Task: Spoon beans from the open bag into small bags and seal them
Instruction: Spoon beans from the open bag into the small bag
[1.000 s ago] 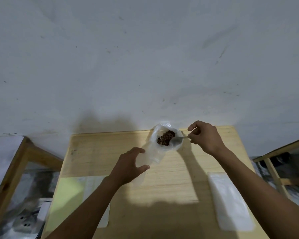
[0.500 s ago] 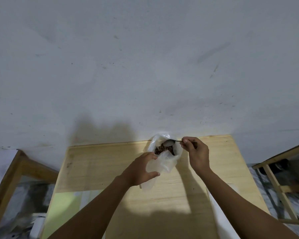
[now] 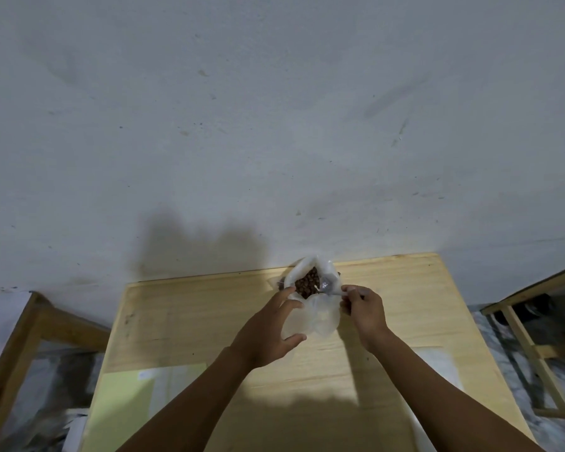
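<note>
An open clear bag (image 3: 307,267) of brown beans (image 3: 308,283) stands at the far edge of the wooden table (image 3: 183,314). In front of it my left hand (image 3: 268,334) grips a small clear bag (image 3: 313,321), thumb below and fingers on top at its mouth. My right hand (image 3: 364,309) pinches the handle of a metal spoon (image 3: 327,286), whose bowl sits at the right rim of the bean bag, just above the small bag's opening. Whether the spoon carries beans is unclear.
A flat stack of clear small bags (image 3: 437,363) lies on the table at the right. A light green sheet (image 3: 124,406) with a clear sheet lies at the left. Wooden frames (image 3: 17,350) stand on both sides of the table; a grey wall rises behind.
My left hand has carried the small bag up to the bean bag's front. My right hand has come nearer and lower, moving the spoon from over the beans to the bag's right rim.
</note>
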